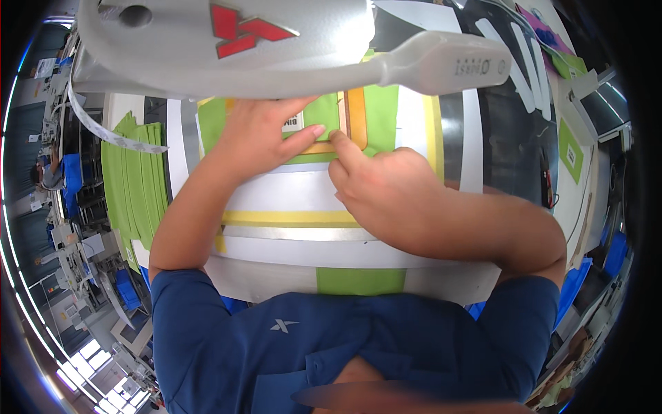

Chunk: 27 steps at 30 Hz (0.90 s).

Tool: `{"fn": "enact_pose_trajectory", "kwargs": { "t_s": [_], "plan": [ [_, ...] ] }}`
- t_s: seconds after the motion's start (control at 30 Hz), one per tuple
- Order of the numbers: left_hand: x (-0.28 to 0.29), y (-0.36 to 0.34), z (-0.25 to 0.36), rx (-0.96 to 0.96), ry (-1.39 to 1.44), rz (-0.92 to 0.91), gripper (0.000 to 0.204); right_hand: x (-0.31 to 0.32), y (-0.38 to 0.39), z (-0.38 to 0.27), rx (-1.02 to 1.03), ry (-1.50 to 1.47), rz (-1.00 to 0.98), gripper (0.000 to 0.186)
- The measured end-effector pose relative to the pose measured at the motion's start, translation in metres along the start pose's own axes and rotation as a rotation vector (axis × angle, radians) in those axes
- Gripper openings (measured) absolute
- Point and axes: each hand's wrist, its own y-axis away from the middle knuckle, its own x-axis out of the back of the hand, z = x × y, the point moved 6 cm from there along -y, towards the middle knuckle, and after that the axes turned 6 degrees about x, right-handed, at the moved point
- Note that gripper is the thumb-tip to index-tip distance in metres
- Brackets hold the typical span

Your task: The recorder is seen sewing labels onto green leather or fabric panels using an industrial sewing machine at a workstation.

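My left hand [258,134] rests on green fabric [210,121] beneath the grey machine head [289,48], fingers apart and partly hidden by the machine; its thumb lies near a white printed label [292,121]. An orange-yellow frame [355,117] surrounds part of the fabric. My right hand [383,190] has its index fingertip at the frame's lower inner edge, close to my left thumb, with the other fingers curled; whether they hold anything is hidden. Under both hands is a white board [276,190] with yellow strips [286,219].
Stacked green pieces [134,186] lie at left with a dangling white tape [110,134]. At right are white strips [517,69], scissors [547,179] and another green piece [571,152]. Blue bins [127,290] and other workstations fill the left background, where a person [52,176] sits.
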Motion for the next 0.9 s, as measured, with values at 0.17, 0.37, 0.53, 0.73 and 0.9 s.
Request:
{"fn": "enact_pose_trajectory", "kwargs": {
  "t_s": [0.17, 0.37, 0.53, 0.73, 0.9],
  "plan": [
    [0.001, -0.003, -0.002, 0.043, 0.007, -0.003, 0.056, -0.001, -0.002, 0.008, -0.076, -0.065, -0.048, 0.024],
    [-0.003, -0.01, -0.011, 0.127, 0.01, -0.028, 0.053, 0.0, -0.002, 0.018, -0.154, -0.137, 0.094, 0.031],
    [-0.004, -0.022, -0.025, 0.122, 0.183, 0.01, 0.048, -0.004, -0.008, 0.031, -0.199, -0.202, 0.065, 0.034],
    [-0.012, -0.035, -0.048, 0.367, 0.289, -0.064, 0.042, -0.004, -0.006, 0.03, -0.23, -0.066, 0.071, 0.035],
    [-0.015, -0.041, -0.08, 0.038, 0.051, 0.155, 0.038, -0.006, -0.004, 0.032, -0.272, -0.12, 0.064, 0.037]
  ]
}}
